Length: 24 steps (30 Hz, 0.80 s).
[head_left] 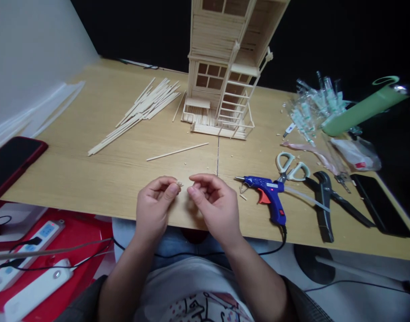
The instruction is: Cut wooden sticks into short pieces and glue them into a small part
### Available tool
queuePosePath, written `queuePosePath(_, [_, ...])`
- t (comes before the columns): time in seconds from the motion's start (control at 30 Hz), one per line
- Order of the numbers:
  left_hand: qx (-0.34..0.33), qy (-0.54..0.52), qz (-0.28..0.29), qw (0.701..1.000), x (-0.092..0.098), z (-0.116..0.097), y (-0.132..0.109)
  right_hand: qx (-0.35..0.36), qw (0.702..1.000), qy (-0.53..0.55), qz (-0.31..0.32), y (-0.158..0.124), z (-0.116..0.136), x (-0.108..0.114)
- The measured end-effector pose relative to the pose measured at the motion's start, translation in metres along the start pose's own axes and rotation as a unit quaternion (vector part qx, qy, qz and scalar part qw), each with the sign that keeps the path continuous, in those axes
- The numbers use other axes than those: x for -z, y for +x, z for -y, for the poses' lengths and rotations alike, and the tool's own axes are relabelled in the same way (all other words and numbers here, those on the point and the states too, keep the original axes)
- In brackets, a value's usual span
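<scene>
L hand (154, 205) pinches a tiny wood sliver (179, 183) btwn thumb & forefinger, a narrow grip right at the tips; R hand (214, 201) is curled narrow just beside it, nearly touching the sliver, w/ nothing visibly held. Both hover over the near edge of the light wood-grain desk (90, 179). Sliver's so small that 1 slip cd lose it among the crumbs. Just R of the hands lies a blue mini glue gun (265, 192), red light lit, nozzle pointing toward them: if hot, a careless reach cd burn fingers, & its black cord (283, 237) running off the desk edge cd catch an arm & drag the gun. Beyond it sit white-handled scissors (292, 166) & black-handled cutters (323, 201), both a risk to a hurried hand. Ahead, 1 loose stick (177, 151) lies apart from a splayed pile of thin wood sticks (141, 112). Behind those stands a tall stick-built model house (221, 76); its thin railings & ladder look fragile, so a bump cd crack them.
</scene>
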<state>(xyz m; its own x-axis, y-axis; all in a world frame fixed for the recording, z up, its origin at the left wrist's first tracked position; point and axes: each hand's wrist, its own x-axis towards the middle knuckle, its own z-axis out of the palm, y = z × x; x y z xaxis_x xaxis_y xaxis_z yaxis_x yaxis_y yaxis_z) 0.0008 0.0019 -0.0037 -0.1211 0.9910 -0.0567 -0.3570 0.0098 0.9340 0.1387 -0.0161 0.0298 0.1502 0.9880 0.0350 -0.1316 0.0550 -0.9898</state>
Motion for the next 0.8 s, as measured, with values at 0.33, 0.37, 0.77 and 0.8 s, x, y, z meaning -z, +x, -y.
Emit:
queuePosePath(0.33, [0.127,-0.152,-0.012,0.98,-0.028,-0.01,-0.01,-0.006,0.999,0.033,-0.007,-0.005,0.006,-0.001])
queuePosePath(0.37, [0.13,-0.154,-0.005,0.979,-0.028,-0.009,-0.012,-0.007,0.999,0.031,-0.008,-0.005,0.006,-0.001])
queuePosePath(0.77, [0.086,-0.09,-0.025,0.992,-0.041,-0.002,-0.025,0.011,0.998,0.055,-0.032,-0.01,0.008,0.009])
queuePosePath(0.8, [0.078,-0.078,-0.021,0.994,-0.039,0.0,-0.026,0.012,0.998,0.052,-0.035,-0.01,0.009,0.009])
